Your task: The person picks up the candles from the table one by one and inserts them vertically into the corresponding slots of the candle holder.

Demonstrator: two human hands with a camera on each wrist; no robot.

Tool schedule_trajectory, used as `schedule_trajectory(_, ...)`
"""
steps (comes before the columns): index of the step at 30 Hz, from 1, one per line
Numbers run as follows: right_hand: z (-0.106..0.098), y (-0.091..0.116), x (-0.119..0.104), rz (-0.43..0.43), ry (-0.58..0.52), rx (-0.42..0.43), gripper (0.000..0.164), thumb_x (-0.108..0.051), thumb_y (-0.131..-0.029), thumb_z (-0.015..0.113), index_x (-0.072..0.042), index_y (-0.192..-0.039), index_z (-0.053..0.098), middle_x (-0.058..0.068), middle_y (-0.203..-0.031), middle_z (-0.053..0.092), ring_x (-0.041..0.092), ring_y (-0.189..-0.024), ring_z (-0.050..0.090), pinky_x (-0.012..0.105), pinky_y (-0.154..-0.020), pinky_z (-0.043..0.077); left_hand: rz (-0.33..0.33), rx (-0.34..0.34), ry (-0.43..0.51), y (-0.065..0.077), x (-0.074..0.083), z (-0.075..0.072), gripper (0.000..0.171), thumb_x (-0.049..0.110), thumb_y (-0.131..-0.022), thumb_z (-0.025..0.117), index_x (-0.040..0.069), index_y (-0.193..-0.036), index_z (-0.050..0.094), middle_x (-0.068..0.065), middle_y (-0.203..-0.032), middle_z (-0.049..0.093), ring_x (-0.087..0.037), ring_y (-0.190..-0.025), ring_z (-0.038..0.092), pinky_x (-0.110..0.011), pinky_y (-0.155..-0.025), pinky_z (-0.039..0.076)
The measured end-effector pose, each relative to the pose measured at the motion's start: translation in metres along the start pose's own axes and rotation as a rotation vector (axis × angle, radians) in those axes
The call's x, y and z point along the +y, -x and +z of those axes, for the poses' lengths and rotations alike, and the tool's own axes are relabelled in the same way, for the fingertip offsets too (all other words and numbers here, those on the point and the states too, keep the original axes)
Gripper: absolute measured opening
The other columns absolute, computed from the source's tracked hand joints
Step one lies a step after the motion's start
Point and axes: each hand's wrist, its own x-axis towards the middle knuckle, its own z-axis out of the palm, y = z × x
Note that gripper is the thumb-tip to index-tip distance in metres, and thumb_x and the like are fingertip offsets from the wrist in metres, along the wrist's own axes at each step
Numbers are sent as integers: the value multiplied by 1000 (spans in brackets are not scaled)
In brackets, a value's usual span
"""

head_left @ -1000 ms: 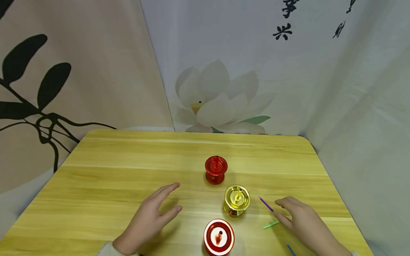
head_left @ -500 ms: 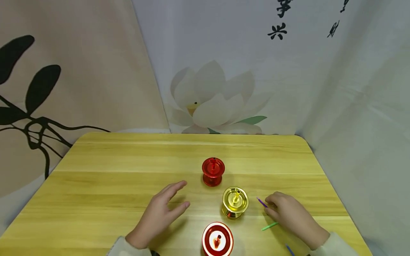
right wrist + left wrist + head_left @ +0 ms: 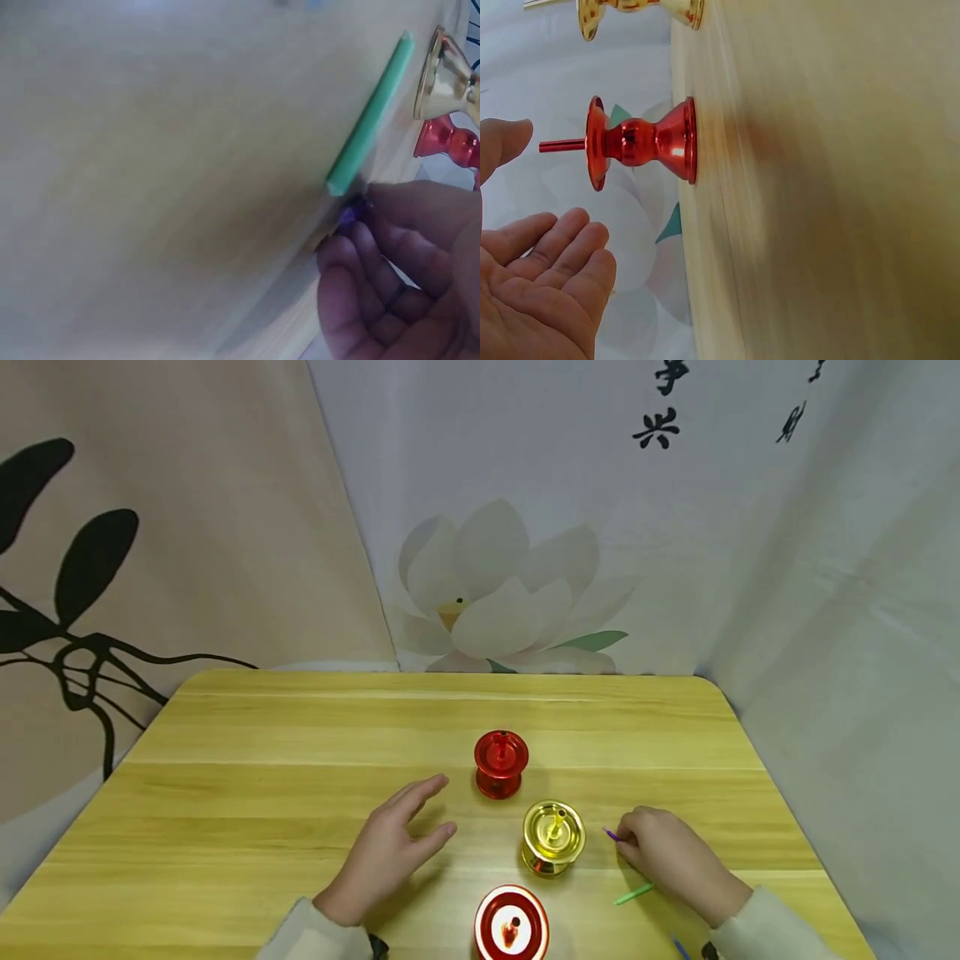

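Now: right hand (image 3: 670,857) pinches purple stick (image 3: 611,834), right of gold stand (image 3: 553,837), beyond green stick (image 3: 633,894) | left hand (image 3: 390,853) spread, holding nothing | purple stick likely light, stiff, smooth, perhaps brittle; best gripped gently mid-length

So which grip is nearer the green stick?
Right: the right grip is beside the green stick, pinching the purple stick; the left grip is farther left, beyond the gold holder.

Between the left hand (image 3: 386,853) and right hand (image 3: 678,864), the far candle holder (image 3: 500,768) is red, the middle holder (image 3: 552,837) gold, the near holder (image 3: 512,920) red. By the right hand: purple stick (image 3: 611,834), green stick (image 3: 633,894), blue stick (image 3: 681,949). The worktop (image 3: 322,727) is yellow, wood-grained.
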Motion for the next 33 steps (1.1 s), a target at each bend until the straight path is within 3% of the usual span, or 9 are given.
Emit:
schedule_trajectory(9,-4,-10,0,18,18,-31,21,-9,-82,73,-16,-67,60,-6,-68,52,10,-60,45,27,-53,42,-55,-28,49,-24,10,10,61,23,-90,78,13,-144,54,0,-144,55,-25,-131,54,-45,-107,46)
schedule_trajectory(17,-3,-13,-1,51,-55,-26,11,-12,-86,70,-14,-77,64,-7,-70,55,9,-61,48,27,-55,44,-64,-29,32,-40,17,18,66,28,-90,77,10,-148,50,-3,-148,52,-24,-133,52,-48,-110,43)
schedule_trajectory(26,-7,-20,-6,19,-129,129,6,-10,-87,65,-12,-82,62,-6,-75,56,7,-64,50,24,-57,46,-88,-46,3,-61,14,30,75,32,-88,79,7,-150,45,-12,-150,49,-31,-136,49,-50,-111,40)
schedule_trajectory(33,-10,-29,-17,4,-225,182,5,-10,-89,64,-12,-85,62,-6,-78,61,7,-67,54,24,-59,49,-86,-68,53,-73,13,43,82,35,-85,82,4,-150,44,-12,-152,47,-30,-141,42,-49,-115,35)
